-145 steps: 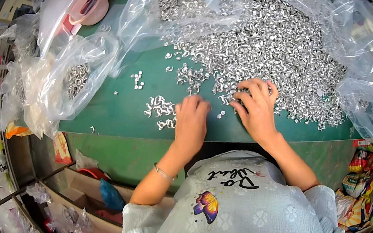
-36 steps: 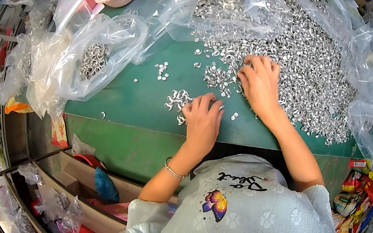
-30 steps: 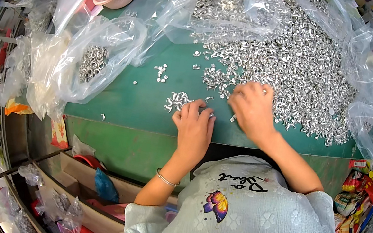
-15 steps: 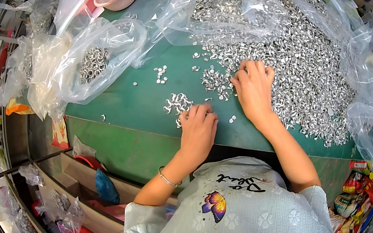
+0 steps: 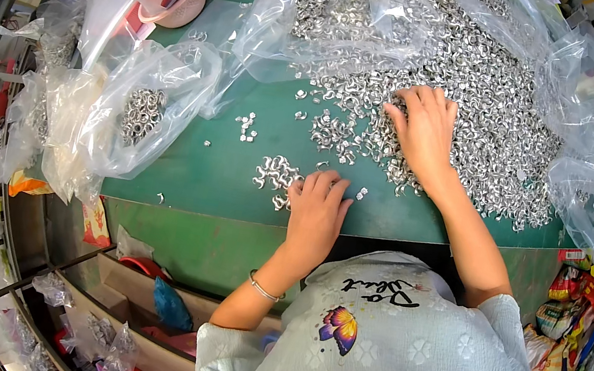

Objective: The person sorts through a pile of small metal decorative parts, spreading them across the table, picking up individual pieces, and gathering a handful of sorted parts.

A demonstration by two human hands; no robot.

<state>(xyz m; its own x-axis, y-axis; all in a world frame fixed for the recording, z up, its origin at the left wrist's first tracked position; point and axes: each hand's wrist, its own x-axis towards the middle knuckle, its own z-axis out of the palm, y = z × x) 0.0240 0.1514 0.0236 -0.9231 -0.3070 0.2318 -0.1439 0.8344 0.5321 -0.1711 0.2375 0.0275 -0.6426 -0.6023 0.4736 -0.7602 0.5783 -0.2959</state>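
Small silvery curved metal pieces lie in a large heap (image 5: 493,140) over the right and far side of the green tabletop (image 5: 233,191). My right hand (image 5: 425,132) rests palm down on the heap's left edge, thumb out to the left, fingers bent into the pieces. Nearer me, my left hand (image 5: 315,216) lies at the right of a small cluster of metal pieces (image 5: 277,173), fingers bent and thumb apart; I see nothing held in it. Between the hands and a little left is another small cluster (image 5: 334,133). The undersides of both hands are hidden.
Clear plastic bags (image 5: 144,136) holding metal rings stand at left, and more plastic (image 5: 587,93) edges the heap at right. A pink basket (image 5: 178,1) sits far left. Below the table's front edge are open drawers (image 5: 115,289); coloured packets (image 5: 568,302) lie at right.
My right hand has moved right and slightly farther onto the heap, its thumb now spread; more loose pieces lie at its left. My left hand has shifted little, its fingers somewhat less curled.
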